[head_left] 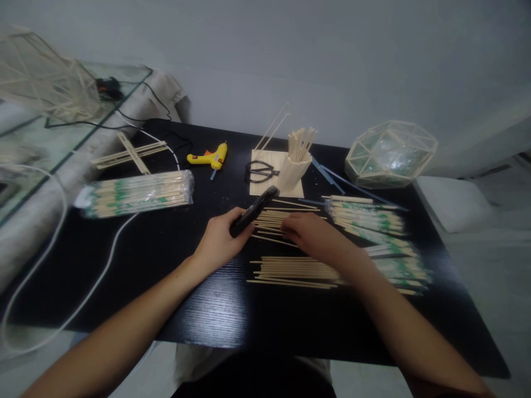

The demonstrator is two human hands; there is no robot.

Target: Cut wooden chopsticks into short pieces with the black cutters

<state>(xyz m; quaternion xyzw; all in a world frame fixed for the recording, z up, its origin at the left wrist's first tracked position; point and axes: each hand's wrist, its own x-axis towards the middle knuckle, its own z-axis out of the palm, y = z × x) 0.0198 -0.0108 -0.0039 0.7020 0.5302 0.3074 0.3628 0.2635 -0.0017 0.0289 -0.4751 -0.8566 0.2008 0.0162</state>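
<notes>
My left hand (222, 237) is wrapped round a long black object (254, 211), which tilts up to the right; blur hides what kind of tool it is. My right hand (305, 235) has its fingers bent down on a loose row of thin wooden sticks (271, 219); whether it pinches one is hidden. Nearer to me lies a second row of sticks (294, 269). Behind the hands, a bundle of upright sticks (301, 145) stands in a wooden holder (292, 172) on a square wooden board (259, 188), beside black-handled scissors (261, 172).
A yellow glue gun (209, 157) lies at the back. Packaged sticks (141, 193) are at left, with more packs (369, 215) at right. A faceted stick frame (390, 155) sits back right. A white cable (110, 260) loops over the left side of the black table (166, 309).
</notes>
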